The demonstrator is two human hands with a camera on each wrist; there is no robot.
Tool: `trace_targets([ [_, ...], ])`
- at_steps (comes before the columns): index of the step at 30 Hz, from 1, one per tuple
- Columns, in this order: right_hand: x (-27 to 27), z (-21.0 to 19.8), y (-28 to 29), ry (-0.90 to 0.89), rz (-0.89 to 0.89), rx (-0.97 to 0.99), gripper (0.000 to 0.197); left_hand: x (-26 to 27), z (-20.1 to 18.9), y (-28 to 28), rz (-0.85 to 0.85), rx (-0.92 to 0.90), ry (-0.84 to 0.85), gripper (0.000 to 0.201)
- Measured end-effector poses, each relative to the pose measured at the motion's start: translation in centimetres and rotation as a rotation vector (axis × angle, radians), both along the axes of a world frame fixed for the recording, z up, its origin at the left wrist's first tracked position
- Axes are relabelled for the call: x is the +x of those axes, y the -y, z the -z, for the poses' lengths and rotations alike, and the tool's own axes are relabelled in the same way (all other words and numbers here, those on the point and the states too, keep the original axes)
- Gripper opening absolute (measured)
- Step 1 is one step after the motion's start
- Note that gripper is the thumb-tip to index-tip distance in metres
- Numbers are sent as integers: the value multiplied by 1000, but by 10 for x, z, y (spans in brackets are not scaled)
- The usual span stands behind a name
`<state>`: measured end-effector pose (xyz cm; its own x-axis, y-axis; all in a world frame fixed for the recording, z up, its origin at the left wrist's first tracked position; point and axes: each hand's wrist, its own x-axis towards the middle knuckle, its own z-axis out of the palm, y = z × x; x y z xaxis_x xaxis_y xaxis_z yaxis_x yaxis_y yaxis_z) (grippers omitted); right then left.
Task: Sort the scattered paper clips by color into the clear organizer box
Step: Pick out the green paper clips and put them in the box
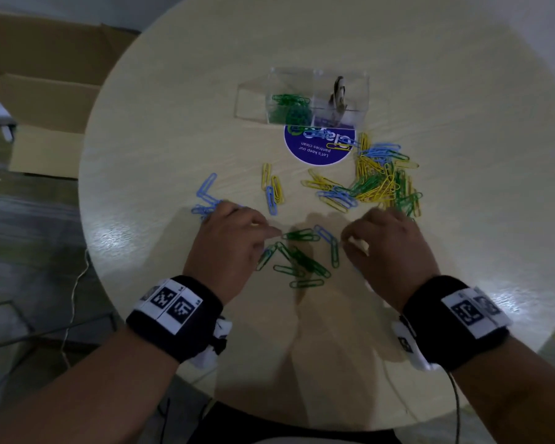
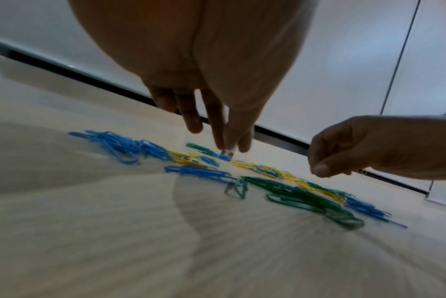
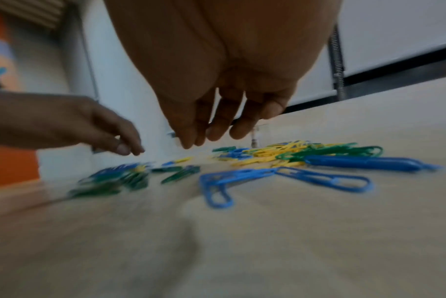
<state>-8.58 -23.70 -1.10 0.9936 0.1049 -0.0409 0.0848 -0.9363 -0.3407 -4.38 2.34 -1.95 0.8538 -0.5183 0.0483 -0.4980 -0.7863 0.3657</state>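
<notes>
The clear organizer box [image 1: 253, 97] stands at the back of the round table [image 1: 173, 123], with green clips [image 1: 290, 107] in its middle compartment. Loose green paper clips [image 1: 302, 254] [image 2: 306, 199] [image 3: 114, 181] and two blue ones [image 1: 330, 245] lie between my hands. My left hand [image 1: 237, 232] [image 2: 216, 129] hovers just left of them, fingers pointing down, holding nothing. My right hand [image 1: 382, 235] [image 3: 211, 125] hangs just right of them with loosely curled, empty fingers. Blue clips [image 1: 205, 200] lie beyond my left hand. A mixed yellow, green and blue heap [image 1: 378, 184] lies beyond my right.
A purple round sticker [image 1: 318, 145] with a few blue clips on it sits in front of the box. A dark metal object [image 1: 338, 94] stands in the box's right compartment. Cardboard boxes [image 1: 45, 91] sit on the floor to the left. Wrist views are motion-blurred.
</notes>
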Motion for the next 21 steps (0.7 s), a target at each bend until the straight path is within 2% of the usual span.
trace_targets([
  [2,-9,2,-11,-128,29,-8,24,-6,0,-1,-71,24,-25,11],
  [5,-13,11,-18,-267,157,48,18,-23,6,-5,-113,62,-109,15],
  [8,-13,13,-12,-260,210,105,8,-33,12,-9,-114,70,-178,14],
  [10,-13,10,-5,-199,178,111,9,-35,12,-10,-127,49,-208,13],
  [13,-5,-2,-3,-107,127,235,10,-33,1,-8,-170,10,-195,12],
  [16,4,-7,-13,-160,94,327,5,-19,-5,0,-183,-46,-149,12],
  [21,12,7,-16,-216,101,228,7,0,8,29,-46,-67,-132,10],
])
